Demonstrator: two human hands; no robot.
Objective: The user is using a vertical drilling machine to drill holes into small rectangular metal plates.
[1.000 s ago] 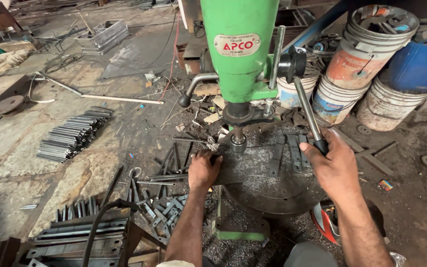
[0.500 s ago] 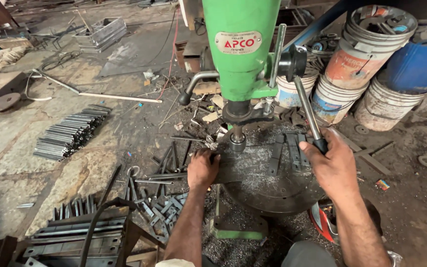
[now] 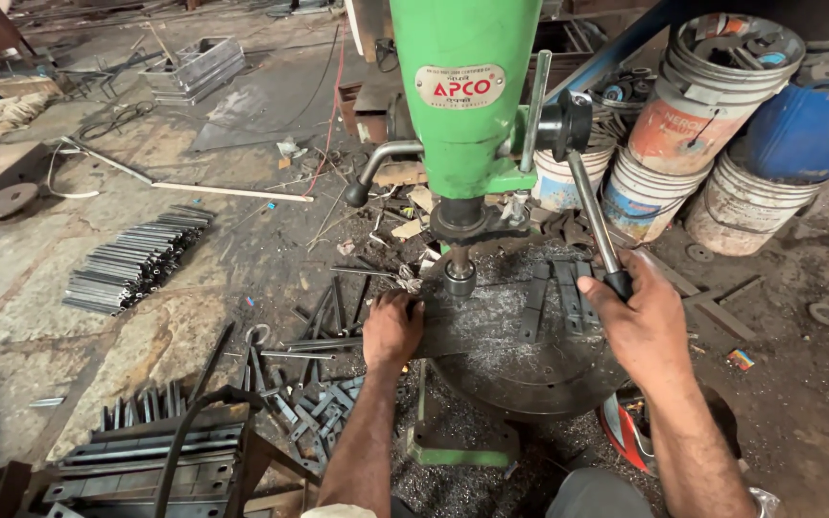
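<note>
Workpiece: we press a flat steel bar [image 3: 462, 331] onto the round drill table [image 3: 530, 374] under the chuck [image 3: 460, 273] with our left hand [image 3: 391, 329], steadying it; our right hand [image 3: 640, 321] is clamped on the feed lever [image 3: 595, 216].

Place: I see a metal workshop | big green drill machine [image 3: 462, 105] stands in the middle | dirty floor [image 3: 194, 326] with metal bits all over | pile of metal bars [image 3: 136, 264] | old paint buckets [image 3: 712, 125] full of scrap
</note>
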